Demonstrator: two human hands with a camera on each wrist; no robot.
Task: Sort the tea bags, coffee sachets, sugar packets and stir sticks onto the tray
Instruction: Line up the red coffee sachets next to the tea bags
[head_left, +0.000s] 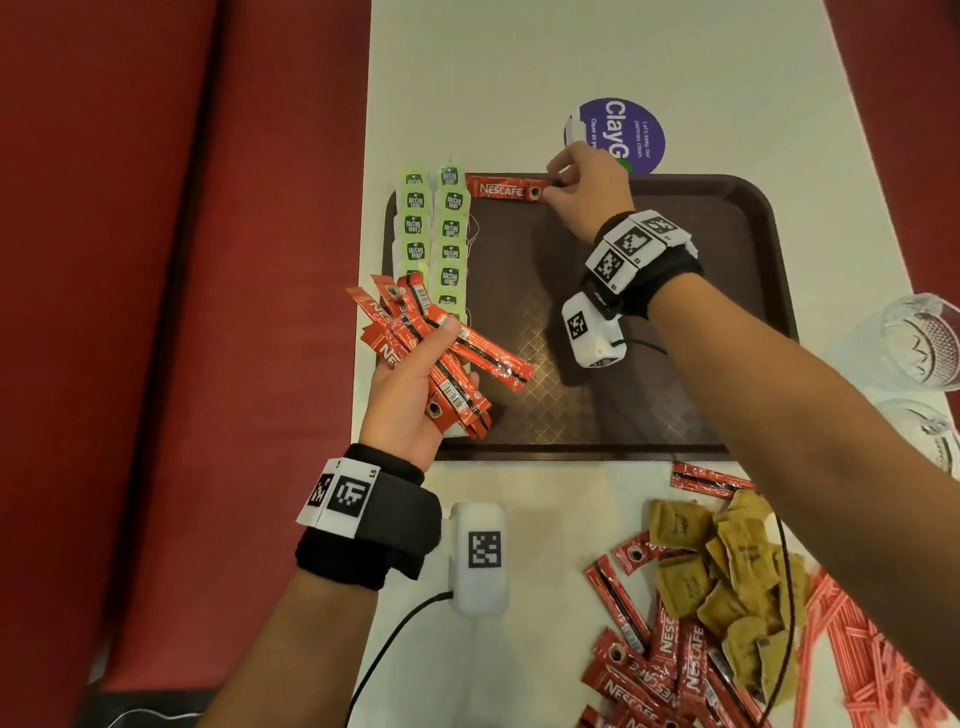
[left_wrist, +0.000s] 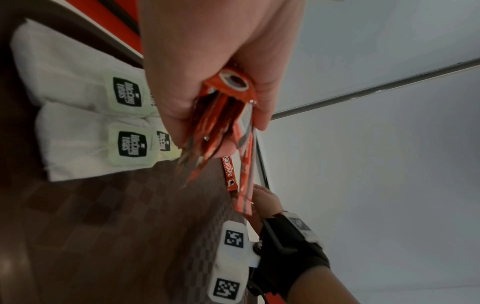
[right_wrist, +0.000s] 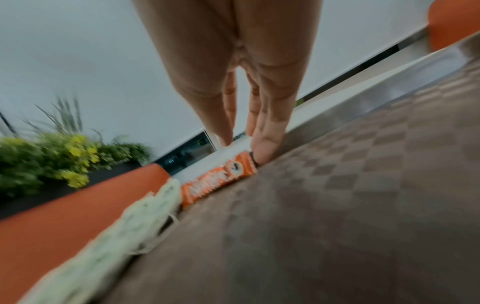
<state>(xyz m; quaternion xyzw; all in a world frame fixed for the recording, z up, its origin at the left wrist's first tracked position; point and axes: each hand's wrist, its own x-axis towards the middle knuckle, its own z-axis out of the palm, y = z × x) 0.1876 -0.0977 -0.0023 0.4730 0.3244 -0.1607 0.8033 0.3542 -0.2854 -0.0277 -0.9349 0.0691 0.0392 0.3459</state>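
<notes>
Left to right across the white desk (head_left: 519, 78). Left hand (head_left: 410, 400), palm up over the near-left corner of the brown tray (head_left: 769, 218): fingers and thumb curled round a bundle of red Nescafé coffee sachets (head_left: 441, 353), which fan out over the tray's left edge. McCoy tea bags (head_left: 431, 228): two overlapping columns along the tray's left edge, running from its far-left corner toward the near side. Single Nescafé sachet (head_left: 506, 188): lying flat along the tray's far edge, its left end just beside the tea bags. Right hand (head_left: 587, 187), at the far edge: fingers (right_wrist: 265, 144) together, nearly straight, tips pressing the sachet's right end against the tray floor. Purple round sticker (head_left: 621, 135): on the desk beyond the tray. Near-right corner of the desk, off the tray: loose coffee sachets (head_left: 660, 670), brown sugar packets (head_left: 727, 577), red-and-white striped stir sticks (head_left: 857, 649). Glass tumbler (head_left: 914, 343): at the desk's right edge.
</notes>
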